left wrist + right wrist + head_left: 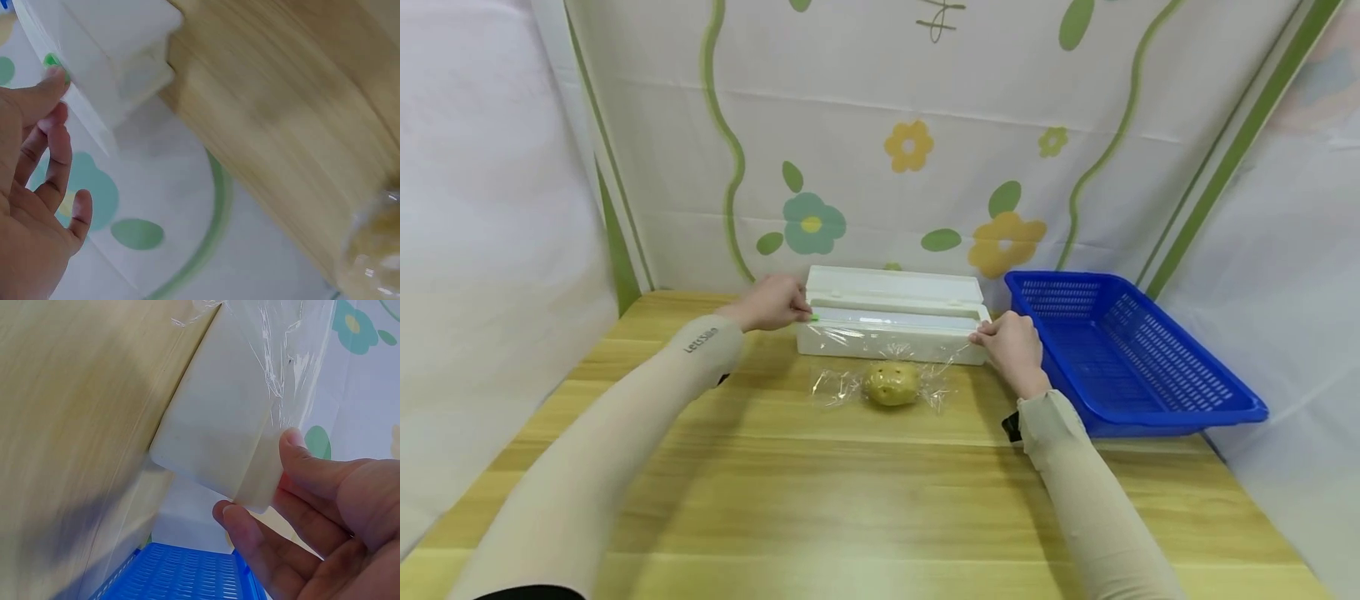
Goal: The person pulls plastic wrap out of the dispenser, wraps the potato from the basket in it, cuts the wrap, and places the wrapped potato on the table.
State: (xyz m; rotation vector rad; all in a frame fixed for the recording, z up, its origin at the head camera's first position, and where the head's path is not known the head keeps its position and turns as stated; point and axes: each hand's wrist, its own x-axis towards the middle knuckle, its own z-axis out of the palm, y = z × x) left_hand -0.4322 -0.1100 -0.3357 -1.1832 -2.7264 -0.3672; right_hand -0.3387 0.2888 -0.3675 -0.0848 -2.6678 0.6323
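A white cling film box [891, 343] stands at the back of the table with its lid [895, 283] raised. At its left end my left hand [772, 302] pinches a small green slider tab [52, 60] between thumb and index finger; the other fingers are loosely bent. My right hand [1013, 350] holds the box's right end, thumb on the upper edge and fingertips by the corner. Clear cling film [275, 369] hangs over the box's front and reaches down to a potato [891, 383] wrapped in film, lying just in front of the box.
A blue plastic basket [1120, 417] with slotted sides stands to the right, close to my right hand. Behind the wooden table [850, 508] hangs a white cloth [865, 92] printed with flowers, close behind the box.
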